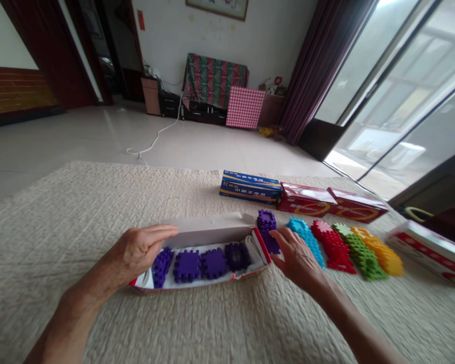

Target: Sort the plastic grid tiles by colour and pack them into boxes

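Observation:
An open long cardboard box [208,287] with red ends and white lining lies on the quilted cover. Several purple interlocking plastic tiles [187,266] sit in a row inside it, with a bundle of white cord [252,246] at the right end. My left hand [138,253] is at the box's left end, fingers stretched out over it and partly hiding that corner. At the right end is my right hand [296,255], its thumb and fingers apart beside the red end flap. Its fingertips are close to another stack of purple tiles [267,230]; contact I cannot tell.
Rows of blue [307,240], red [331,245], green [364,258] and yellow tiles [381,250] lie to the right. Behind stand a blue box [250,188] and two red boxes [307,199]. A white-and-red box [432,250] is at far right.

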`<state>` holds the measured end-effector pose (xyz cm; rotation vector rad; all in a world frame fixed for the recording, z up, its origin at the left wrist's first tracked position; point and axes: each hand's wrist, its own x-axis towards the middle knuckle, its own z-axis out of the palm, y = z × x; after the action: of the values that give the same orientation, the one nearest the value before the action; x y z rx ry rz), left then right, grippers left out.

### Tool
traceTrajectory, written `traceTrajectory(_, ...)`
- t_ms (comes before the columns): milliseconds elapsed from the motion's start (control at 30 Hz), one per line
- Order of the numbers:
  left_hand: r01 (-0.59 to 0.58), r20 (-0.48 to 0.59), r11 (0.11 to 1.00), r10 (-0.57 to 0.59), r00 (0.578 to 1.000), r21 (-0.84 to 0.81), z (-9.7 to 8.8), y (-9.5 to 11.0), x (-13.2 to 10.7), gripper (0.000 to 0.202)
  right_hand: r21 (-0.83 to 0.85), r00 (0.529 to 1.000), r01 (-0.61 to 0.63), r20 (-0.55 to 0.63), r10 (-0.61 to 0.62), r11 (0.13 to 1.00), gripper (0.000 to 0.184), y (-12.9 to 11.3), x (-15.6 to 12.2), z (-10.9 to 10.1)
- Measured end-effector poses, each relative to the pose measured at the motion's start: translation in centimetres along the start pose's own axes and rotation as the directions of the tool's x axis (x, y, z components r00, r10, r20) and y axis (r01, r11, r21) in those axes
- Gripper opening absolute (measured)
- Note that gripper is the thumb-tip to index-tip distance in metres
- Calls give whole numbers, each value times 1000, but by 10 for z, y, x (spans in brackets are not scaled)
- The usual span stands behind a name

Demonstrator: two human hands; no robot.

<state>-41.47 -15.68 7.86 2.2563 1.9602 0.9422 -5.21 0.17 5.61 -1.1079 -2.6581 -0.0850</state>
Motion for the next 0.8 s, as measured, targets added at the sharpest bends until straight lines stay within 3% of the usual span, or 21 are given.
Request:
traceTrajectory(200, 17, -7, 1000, -17, 1000, -21, -3, 6, 2, 37, 187, 999, -36, 9, 34, 982, 23, 1, 0, -15)
traceTrajectory(333, 26, -10, 999, -26, 1000, -36, -3, 5, 0, 37, 411, 987, -86, 158, 22, 908, 21, 6, -1, -25)
traceTrajectory(400, 27, -9, 999, -27, 1000, -40, -2, 4, -1, 36, 447, 969, -108, 249, -7, 888, 22, 6, -3, -23)
traceTrajectory(500, 28, -8, 999, -29, 1000, -40, -3, 5, -1, 36, 361, 965, -90, 263, -8, 928, 26, 2, -10, -15)
traceTrajectory(667, 24, -10, 1000, -25, 1000, -11, -3, 6, -1, 37, 211, 979, -45, 202, 2, 976, 50, -10, -24, -5)
traceTrajectory(800, 22, -16, 1000, -22, 1000, -12, -2, 6, -1, 37, 117, 977, -25, 212, 0, 993, 43, -20, -26, -12)
